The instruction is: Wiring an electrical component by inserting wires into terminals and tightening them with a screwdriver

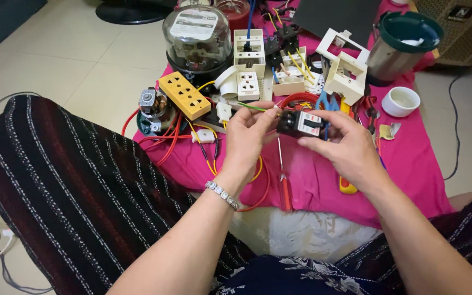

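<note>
The right hand [341,143] grips a small black breaker [300,123] above the pink cloth [411,164], fingers clamped round it to steady it. The left hand [249,136] pinches a green wire [252,107] at its terminal side. A red screwdriver [284,186] lies just below, within reach.

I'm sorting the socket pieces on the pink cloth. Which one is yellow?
The long multi-hole socket strip, lying at an angle left of the person's left hand, beside the glass-domed meter. The other socket pieces and frames are white or cream.
</note>
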